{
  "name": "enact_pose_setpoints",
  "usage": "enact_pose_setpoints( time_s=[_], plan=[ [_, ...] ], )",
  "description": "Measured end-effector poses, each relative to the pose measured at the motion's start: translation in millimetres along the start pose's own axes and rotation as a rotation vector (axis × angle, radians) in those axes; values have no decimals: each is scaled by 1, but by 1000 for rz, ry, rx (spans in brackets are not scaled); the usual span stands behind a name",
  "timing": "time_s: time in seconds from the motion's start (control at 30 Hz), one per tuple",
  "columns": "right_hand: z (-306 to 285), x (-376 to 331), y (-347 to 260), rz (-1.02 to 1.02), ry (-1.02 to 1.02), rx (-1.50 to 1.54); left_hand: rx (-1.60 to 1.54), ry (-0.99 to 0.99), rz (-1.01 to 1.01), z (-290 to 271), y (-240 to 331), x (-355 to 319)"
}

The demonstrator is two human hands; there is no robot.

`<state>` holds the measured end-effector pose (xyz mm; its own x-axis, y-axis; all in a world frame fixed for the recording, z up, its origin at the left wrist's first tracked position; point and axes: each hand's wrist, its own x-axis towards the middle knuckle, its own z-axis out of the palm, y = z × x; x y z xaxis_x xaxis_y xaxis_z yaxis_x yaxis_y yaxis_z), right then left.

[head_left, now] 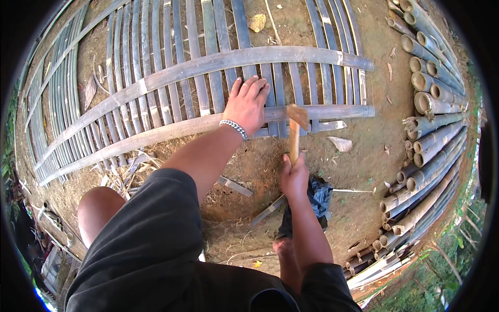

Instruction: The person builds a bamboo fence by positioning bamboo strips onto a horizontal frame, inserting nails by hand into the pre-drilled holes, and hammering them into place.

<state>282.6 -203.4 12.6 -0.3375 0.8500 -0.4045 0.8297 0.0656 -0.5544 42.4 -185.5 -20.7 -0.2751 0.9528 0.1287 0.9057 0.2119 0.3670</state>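
Observation:
My left hand [247,104], with a chain bracelet at its wrist, lies palm down over the bamboo lattice, fingers stretched forward between two long crosswise bamboo strips. The far crosswise strip [208,66] runs just beyond my fingertips; the near crosswise strip [182,127] passes beneath the hand. Many narrow bamboo slats [209,36] lie across these strips. My right hand [294,177] is closed around the wooden handle of a hammer [294,138]. Its brownish head appears over the near strip, to the right of my left hand; whether it touches cannot be told.
Cut bamboo poles [436,104] are stacked along the right. Short bamboo offcuts [235,185] and shavings [136,165] lie on the bare soil near me. A dark crumpled plastic bag [319,196] sits beside my right forearm. Dry leaves [340,144] are scattered about.

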Motion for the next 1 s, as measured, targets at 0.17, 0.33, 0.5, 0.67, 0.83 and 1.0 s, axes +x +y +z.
enact_pose_setpoints(
  time_s=[0.17, 0.33, 0.5, 0.67, 0.83, 1.0],
  plan=[
    [2, -31, 4, -388, 238, 141, 0, 20, -7, 0, 0, -1],
    [12, -2, -14, 160, -166, -147, 13, 19, 20, 5, -1, 0],
    [9, -30, 3, -414, 339, 193, 34, 13, 14, 8, -2, -5],
    [10, -17, -12, -114, 55, 46, 39, 22, -2, 5, -2, -3],
    [-2, -24, -16, -167, 131, 204, 19, 44, -2, 6, -5, -6],
    [10, -15, -13, -85, 90, 78, -4, 59, -7, 6, 1, 1]
  ],
)
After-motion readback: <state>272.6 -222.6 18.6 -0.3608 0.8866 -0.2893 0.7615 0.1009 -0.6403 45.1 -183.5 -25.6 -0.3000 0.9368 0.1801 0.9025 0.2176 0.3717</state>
